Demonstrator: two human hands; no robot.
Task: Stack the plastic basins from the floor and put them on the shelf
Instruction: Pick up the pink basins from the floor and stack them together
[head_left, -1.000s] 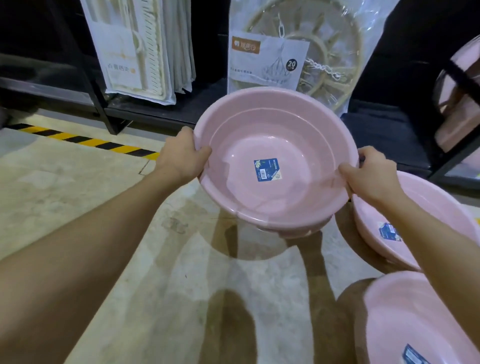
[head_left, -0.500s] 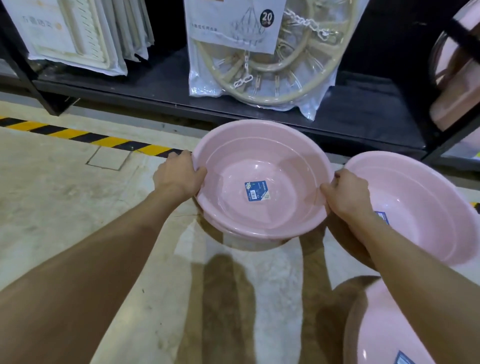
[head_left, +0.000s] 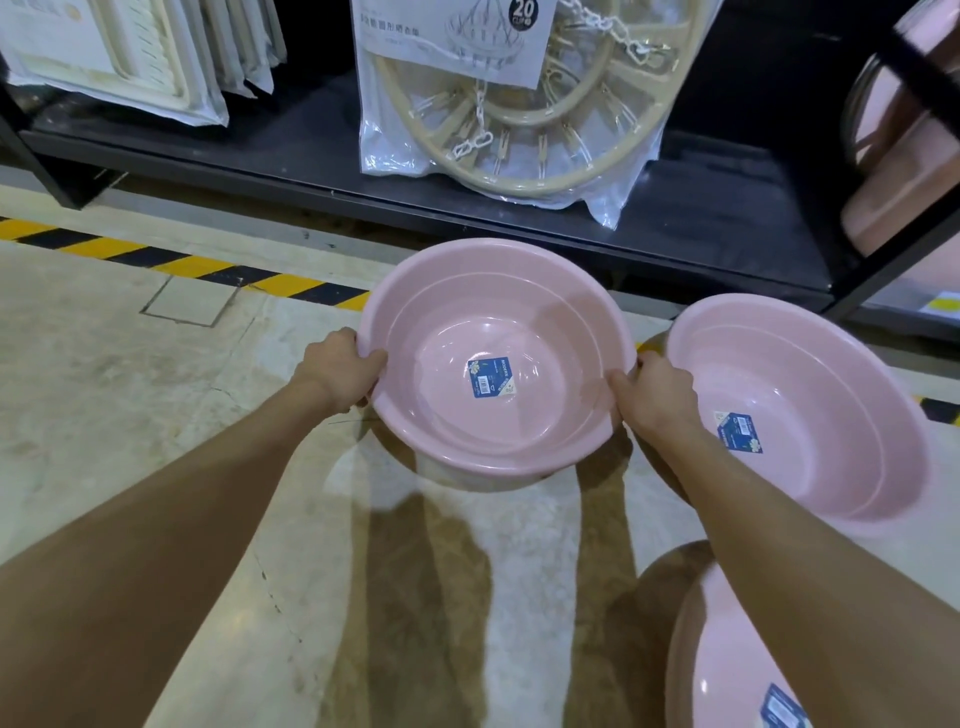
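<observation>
A pink plastic basin (head_left: 519, 322) with a blue label inside is held by both hands low over the floor, in front of the shelf. My left hand (head_left: 340, 370) grips its left rim and my right hand (head_left: 657, 395) grips its right rim. Another rim shows just under it, so it looks like two nested basins. A second pink basin (head_left: 810, 415) lies on the floor to the right, partly behind my right forearm. A third pink basin (head_left: 727, 670) sits at the bottom right, cut off by the frame. The black bottom shelf (head_left: 322, 140) runs across the top.
On the shelf stand a bagged round clip hanger (head_left: 519, 119) and packaged white racks (head_left: 109, 57) at the left. Pink items (head_left: 898, 171) fill the shelf bay at far right, behind a black post. Yellow-black tape (head_left: 171, 265) marks the floor along the shelf.
The held basin has come down from in front of the shelf to just above the floor. The view has tilted so more of the shelf and the right basin show.
</observation>
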